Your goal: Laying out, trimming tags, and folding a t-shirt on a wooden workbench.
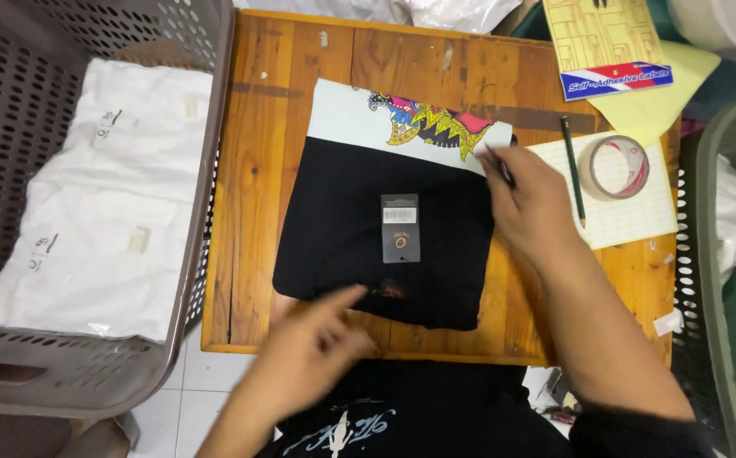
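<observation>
A folded black garment [359,229] lies on a wooden table [257,195], with a white panel carrying a colourful print [431,123] at its far edge. A small dark hang tag [400,227] rests on its middle. My left hand [317,339] hovers at the garment's near edge, index finger stretched toward it, holding nothing I can see. My right hand [529,203] rests on the garment's right edge and grips a dark pen [500,165].
A grey perforated basket [207,212] on the left holds white bagged garments [105,195]. Right of the garment lie a lined notepad [631,212], a pencil [573,170], a tape roll [614,167] and a label packet [610,47]. Another basket [711,254] stands at the right.
</observation>
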